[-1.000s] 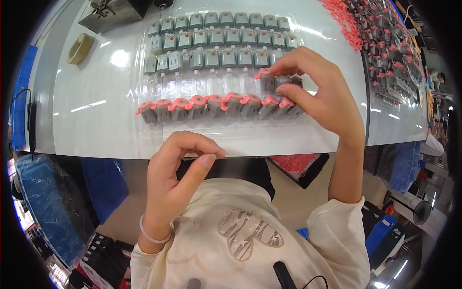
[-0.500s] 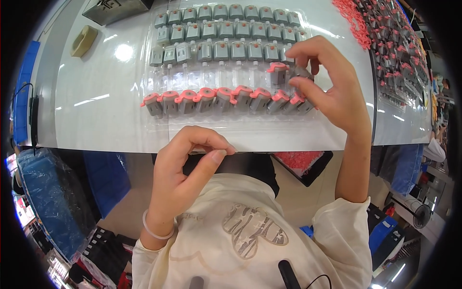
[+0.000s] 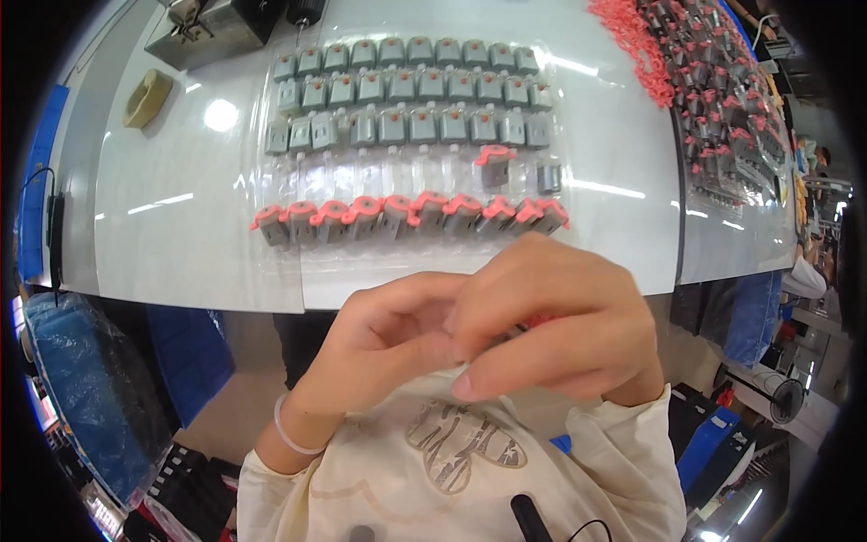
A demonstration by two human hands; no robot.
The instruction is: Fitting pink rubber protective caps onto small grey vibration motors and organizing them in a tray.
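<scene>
My left hand (image 3: 388,339) and my right hand (image 3: 564,312) meet in front of my body, just off the table's near edge. Their fingers curl toward each other, and whatever lies between them is hidden. Beyond them a clear plastic tray (image 3: 343,262) holds rows of small grey motors (image 3: 394,126), most with a reddish dot. Along the near row the motors (image 3: 366,217) wear pink caps. A further pink-capped motor (image 3: 495,167) sits in the row behind, with a bare grey motor (image 3: 549,178) at that row's right end.
On the right lie a heap of pink caps (image 3: 628,45) and a tray crowded with pink-capped motors (image 3: 722,99). A metal fixture (image 3: 212,32) stands at the back left, near a yellowish ring-shaped block (image 3: 147,99). Blue plastic-covered bins (image 3: 99,388) flank me on the left.
My right hand has left the tray's right end and come back to my left hand. A bare grey motor now shows where it was. The whole view has shifted slightly.
</scene>
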